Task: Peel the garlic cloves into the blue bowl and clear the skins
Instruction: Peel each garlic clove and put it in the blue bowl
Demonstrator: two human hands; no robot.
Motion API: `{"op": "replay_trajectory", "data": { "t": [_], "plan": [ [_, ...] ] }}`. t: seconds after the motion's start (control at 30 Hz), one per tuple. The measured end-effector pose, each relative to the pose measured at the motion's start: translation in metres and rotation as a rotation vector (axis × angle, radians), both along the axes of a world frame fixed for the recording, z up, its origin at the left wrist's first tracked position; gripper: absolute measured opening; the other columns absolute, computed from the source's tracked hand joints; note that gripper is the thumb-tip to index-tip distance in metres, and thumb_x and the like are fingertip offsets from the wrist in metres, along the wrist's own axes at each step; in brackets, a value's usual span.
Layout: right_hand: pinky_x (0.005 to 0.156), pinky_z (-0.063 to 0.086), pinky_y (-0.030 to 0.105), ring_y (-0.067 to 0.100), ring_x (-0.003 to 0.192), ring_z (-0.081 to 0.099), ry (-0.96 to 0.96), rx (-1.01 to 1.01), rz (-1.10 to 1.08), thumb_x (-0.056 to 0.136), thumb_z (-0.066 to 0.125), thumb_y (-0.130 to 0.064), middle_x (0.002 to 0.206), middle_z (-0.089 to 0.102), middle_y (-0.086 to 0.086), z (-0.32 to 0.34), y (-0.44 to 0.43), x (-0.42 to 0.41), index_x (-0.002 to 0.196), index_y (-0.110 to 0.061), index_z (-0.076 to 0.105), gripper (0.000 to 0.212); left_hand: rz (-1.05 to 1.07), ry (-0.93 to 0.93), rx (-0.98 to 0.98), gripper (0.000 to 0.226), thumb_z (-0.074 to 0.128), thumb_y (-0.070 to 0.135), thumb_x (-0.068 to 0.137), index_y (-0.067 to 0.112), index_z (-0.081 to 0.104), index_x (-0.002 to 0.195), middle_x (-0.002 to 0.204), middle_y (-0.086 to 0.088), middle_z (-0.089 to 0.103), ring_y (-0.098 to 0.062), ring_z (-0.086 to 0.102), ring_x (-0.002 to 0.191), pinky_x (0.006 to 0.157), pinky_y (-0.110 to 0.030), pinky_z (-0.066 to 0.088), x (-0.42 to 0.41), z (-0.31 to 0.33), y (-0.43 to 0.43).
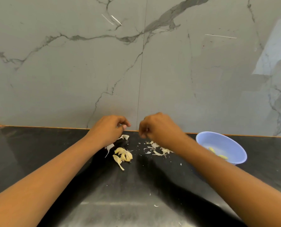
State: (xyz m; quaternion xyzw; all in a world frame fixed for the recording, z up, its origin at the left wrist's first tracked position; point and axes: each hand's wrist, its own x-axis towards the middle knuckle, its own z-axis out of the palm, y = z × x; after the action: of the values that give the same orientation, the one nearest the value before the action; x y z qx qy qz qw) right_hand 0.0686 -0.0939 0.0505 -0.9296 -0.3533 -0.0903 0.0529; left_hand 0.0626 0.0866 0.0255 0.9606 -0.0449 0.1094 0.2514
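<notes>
Landmark: blue bowl (pixel 228 141), on the black counter (pixel 54 153). All places below were read off it.
In bowl: a few peeled cloves (pixel 211 150), yellow, lying on the bowl's floor.
Left hand (pixel 109 129): fingers curled, thumb and fingertips pinching a small pale piece (pixel 124 127). I judged it the clove in work, but I could not tell clove from skin. It was the hand farther from the bowl.
Right hand (pixel 159 128): fingers curled under, between the left hand and the bowl, close to the left hand but not touching it. I could not tell what it held, if anything; the fingertips were hidden.
Unpeeled cloves (pixel 123 155): small cluster well left of the bowl, across my right forearm from it. Long axes slanted, with the thin tails mostly toward me and slightly bowl-ward.
Skins (pixel 157 150): loose heap left of the bowl, nearer it than the cluster, partly under my right wrist. More scraps (pixel 125 137) lay farther left, and flecks were scattered over the counter.
Key relation: the bowl lay right of the pinched piece, with my right hand directly in that line. My right arm was the nearer one for the drop.
Step (judgement): mid-peel. Several cloves were unpeeled and the skins were not yet cleared.
Next move needs: either a pass to the right hand or a left reach across it.
Risk: dragging the wrist through the heap and pushing skins toward the bowl.
</notes>
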Motion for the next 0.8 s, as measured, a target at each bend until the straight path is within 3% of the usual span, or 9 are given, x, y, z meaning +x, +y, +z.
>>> {"op": "replay_trajectory", "data": {
  "t": [0.07,0.2,0.33,0.37,0.47,0.57,0.63,0.8],
  "plan": [
    [0.077,0.047,0.031,0.023,0.095,0.06,0.037,-0.088,0.025,0.087,0.058,-0.009,0.099,0.068,0.004,-0.003,0.006,-0.002,0.096,-0.017,0.071,0.018,0.009,-0.022,-0.039,0.02,0.053,0.022,0.098,0.032,0.068,0.107,0.112,0.006,0.068,-0.008,0.055,0.099,0.079,-0.027,0.041,0.002,0.0,0.004],
    [0.08,0.05,0.033,0.018,0.089,0.061,0.016,0.096,0.009,0.084,0.062,-0.009,0.09,0.071,0.0,0.002,0.004,0.003,0.089,-0.019,0.074,0.017,0.015,-0.032,-0.029,0.017,0.056,0.026,0.096,0.034,0.068,0.105,0.106,0.007,0.069,-0.008,0.057,0.095,0.076,-0.026,0.041,0.003,0.0,0.005],
    [0.08,0.052,0.034,0.018,0.088,0.062,0.08,0.03,0.021,0.084,0.06,-0.008,0.089,0.072,0.0,-0.015,0.002,0.003,0.088,-0.019,0.073,0.017,0.003,-0.062,-0.049,0.015,0.06,0.028,0.094,0.032,0.069,0.106,0.101,0.013,0.067,-0.004,0.058,0.093,0.077,-0.025,0.043,0.0,0.001,0.001],
    [0.078,0.053,0.031,0.014,0.084,0.063,0.076,0.114,-0.009,0.083,0.064,-0.01,0.086,0.072,-0.001,-0.014,-0.002,0.007,0.087,-0.02,0.074,0.015,0.006,-0.07,-0.052,0.014,0.061,0.029,0.093,0.031,0.069,0.105,0.099,0.014,0.067,-0.004,0.058,0.091,0.076,-0.025,0.043,-0.001,0.001,0.001],
    [0.067,0.044,0.005,-0.002,0.07,0.061,0.152,0.547,-0.089,0.081,0.074,-0.015,0.077,0.07,-0.009,-0.009,-0.026,0.016,0.089,-0.019,0.076,0.009,-0.017,-0.064,-0.181,0.009,0.064,0.031,0.091,0.027,0.072,0.094,0.088,0.012,0.069,-0.002,0.061,0.082,0.073,-0.022,0.043,-0.003,0.004,-0.002],
    [0.068,0.049,0.012,0.0,0.07,0.065,0.295,0.888,-0.032,0.079,0.076,-0.012,0.073,0.071,-0.009,-0.013,-0.037,0.007,0.086,-0.021,0.076,0.011,-0.109,0.032,-0.502,0.01,0.068,0.028,0.087,0.021,0.074,0.084,0.079,0.005,0.074,0.0,0.066,0.069,0.064,-0.017,0.045,-0.011,0.009,-0.012],
    [0.066,0.055,0.023,0.01,0.07,0.069,0.379,1.037,0.021,0.078,0.077,-0.01,0.073,0.073,-0.002,-0.011,-0.035,0.003,0.081,-0.023,0.074,0.014,-0.155,0.052,-0.603,0.006,0.07,0.025,0.084,0.022,0.075,0.087,0.082,0.002,0.075,-0.006,0.069,0.074,0.059,-0.015,0.047,-0.017,0.009,-0.02],
    [0.062,0.052,0.017,0.01,0.069,0.069,0.36,1.087,0.103,0.077,0.076,-0.01,0.072,0.072,-0.003,-0.01,-0.028,-0.004,0.078,-0.022,0.069,0.015,-0.173,-0.057,-0.823,0.011,0.074,0.026,0.073,0.024,0.076,0.084,0.079,-0.002,0.075,-0.012,0.068,0.073,0.056,-0.021,0.05,-0.024,0.005,-0.032]
  ]
}}
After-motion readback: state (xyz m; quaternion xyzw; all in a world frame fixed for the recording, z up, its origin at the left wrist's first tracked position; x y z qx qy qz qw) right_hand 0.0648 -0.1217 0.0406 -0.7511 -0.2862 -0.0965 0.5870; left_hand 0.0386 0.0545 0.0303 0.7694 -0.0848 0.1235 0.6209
